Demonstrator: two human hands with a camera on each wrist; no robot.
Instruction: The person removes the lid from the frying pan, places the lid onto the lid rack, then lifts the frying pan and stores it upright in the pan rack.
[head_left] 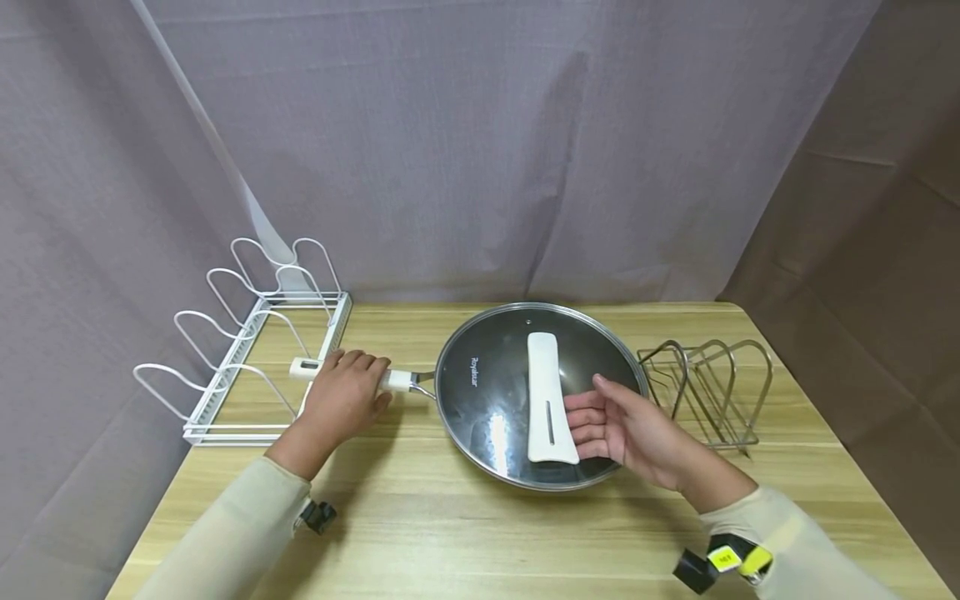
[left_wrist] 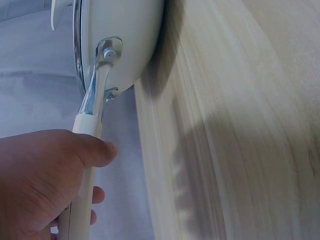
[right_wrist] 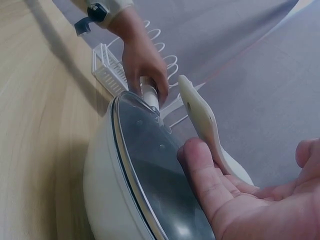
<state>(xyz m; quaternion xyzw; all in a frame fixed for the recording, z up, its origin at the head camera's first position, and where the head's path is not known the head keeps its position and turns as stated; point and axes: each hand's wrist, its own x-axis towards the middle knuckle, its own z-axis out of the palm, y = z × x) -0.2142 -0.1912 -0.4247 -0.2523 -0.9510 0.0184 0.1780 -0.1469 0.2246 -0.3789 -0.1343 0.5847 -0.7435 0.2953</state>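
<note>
A wok (left_wrist: 125,45), white outside, stands on the table under a glass lid (head_left: 487,417) marked "Royalstar". My left hand (head_left: 347,390) grips the wok's white long handle (head_left: 396,380), thumb laid along it in the left wrist view. Across the lid runs a wide white lid handle (head_left: 543,375) with a slot near its close end. The fingers of my right hand (head_left: 630,429) reach the right edge of that lid handle, their tips partly hidden at it. The thumb is held apart, off the lid handle, as the right wrist view (right_wrist: 260,205) shows.
At the left of the wood-patterned table (head_left: 450,542) stands a white wire rack (head_left: 197,417) with several loops. A smaller metal rack (head_left: 723,383) sits right of the wok, close behind my right hand. Grey cloth (head_left: 450,150) hangs along the table's back edge.
</note>
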